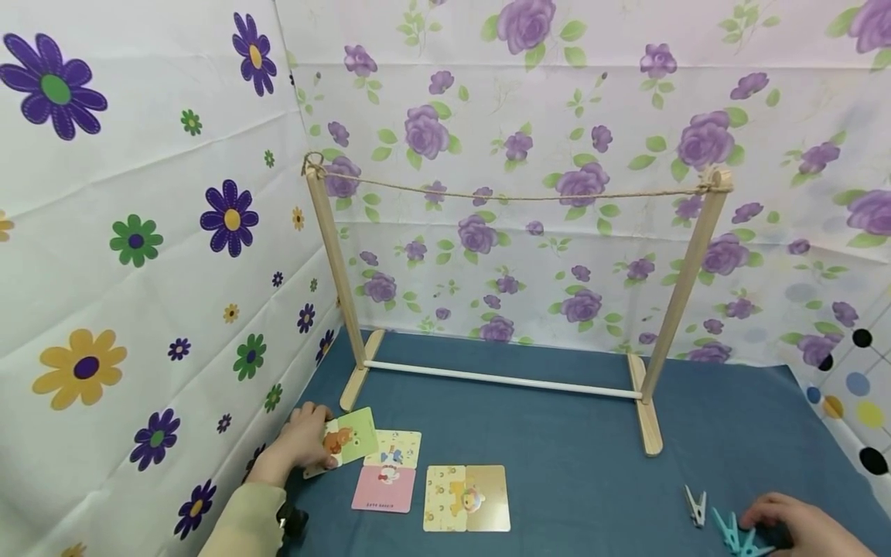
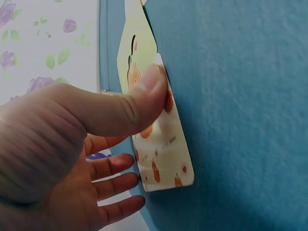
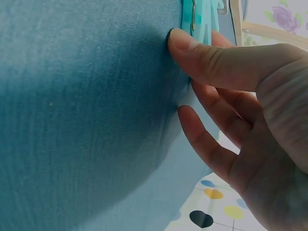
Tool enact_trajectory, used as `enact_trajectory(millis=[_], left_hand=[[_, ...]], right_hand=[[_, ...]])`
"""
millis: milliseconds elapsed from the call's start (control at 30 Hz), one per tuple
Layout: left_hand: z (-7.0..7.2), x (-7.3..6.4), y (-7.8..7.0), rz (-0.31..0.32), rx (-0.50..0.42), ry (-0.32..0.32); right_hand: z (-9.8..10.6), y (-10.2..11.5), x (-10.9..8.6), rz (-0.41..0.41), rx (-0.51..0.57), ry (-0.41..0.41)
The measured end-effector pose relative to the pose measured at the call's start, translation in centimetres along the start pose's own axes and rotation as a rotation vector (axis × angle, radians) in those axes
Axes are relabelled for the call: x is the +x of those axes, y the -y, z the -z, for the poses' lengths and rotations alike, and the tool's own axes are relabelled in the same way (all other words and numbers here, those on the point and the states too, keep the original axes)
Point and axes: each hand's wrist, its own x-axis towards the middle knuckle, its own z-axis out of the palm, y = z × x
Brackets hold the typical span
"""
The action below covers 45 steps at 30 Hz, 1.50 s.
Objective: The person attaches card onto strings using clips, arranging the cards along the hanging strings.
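At the left, my left hand [image 1: 304, 439] pinches a green and cream card [image 1: 356, 435] with a cartoon bear. In the left wrist view the thumb [image 2: 155, 79] lies over the card's face and the other fingers are at its far edge. The card's corner overlaps a yellow and pink card [image 1: 385, 489]; a yellow and tan card [image 1: 491, 499] lies to the right. At the front right, my right hand [image 1: 800, 526] is beside teal clothespins [image 1: 742, 541], thumb and fingers apart, fingertips close to them. A white clothespin [image 1: 695, 507] lies just left of them.
A wooden stand [image 1: 686, 286] with two posts, a white bottom bar [image 1: 501, 379] and a twine line [image 1: 508, 197] strung across its top stands at the back of the blue cloth [image 1: 557, 433]. Flowered sheets [image 1: 445, 116] hang behind and at the left.
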Motion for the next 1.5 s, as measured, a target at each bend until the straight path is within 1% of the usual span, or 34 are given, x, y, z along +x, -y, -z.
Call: enact_trajectory(millis=[300,467,667,900,1233,1500], left_hand=[[0.1,1.0,-1.0,0.075,0.035,0.043],[0.0,1.3,-1.0,0.088,0.035,0.044],[-0.3,1.3,-1.1,0.098,0.020,0.029],[-0.2,0.9,-1.3,0.115,-0.007,0.016],[-0.3,1.1,-1.2,0.113,-0.013,0.016],[-0.3,1.3,-1.0,0.105,-0.008,0.015]], right_hand=[[-0.3,0.5,0.3,-0.110,0.013,-0.036],[-0.6,0.8,0.3,-0.146,-0.004,-0.056],[-0.7,0.8,0.3,-0.156,-0.014,-0.060],[-0.8,0.3,0.4,-0.112,-0.024,-0.055],[-0.8,0.9,0.2,-0.157,-0.029,-0.073],[-0.8,0.6,-0.1,-0.140,-0.006,-0.078]])
